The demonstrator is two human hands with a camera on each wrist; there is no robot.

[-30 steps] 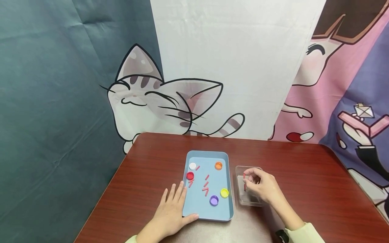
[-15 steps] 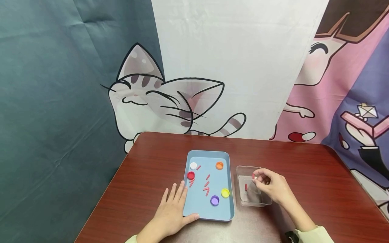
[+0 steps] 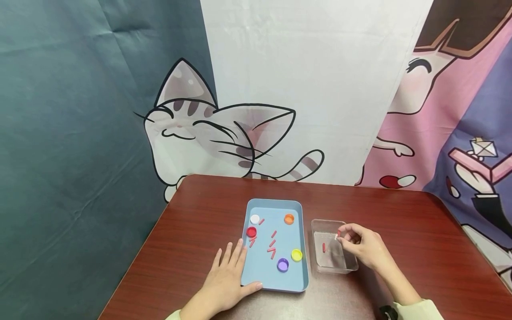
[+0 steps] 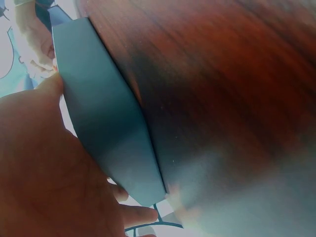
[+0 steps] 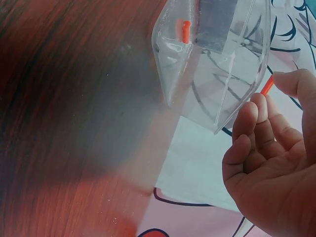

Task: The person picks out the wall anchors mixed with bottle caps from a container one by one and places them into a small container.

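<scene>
Right hand (image 3: 370, 249) had shifted rightward, tight pinch on a red stick (image 3: 338, 233) near the clear box's (image 3: 338, 255) right rim, piece looked light, stiff, maybe slippery, best taken mid-length, while left hand (image 3: 224, 280) lay spread, gripping nothing, against blue tray (image 3: 274, 281)

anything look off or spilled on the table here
Nothing looks clearly spilled or damaged. The untidiest spot is the blue tray, where small red sticks lie loose at mixed angles, some close by the round red cap; they look scattered, though that may be deliberate.
</scene>
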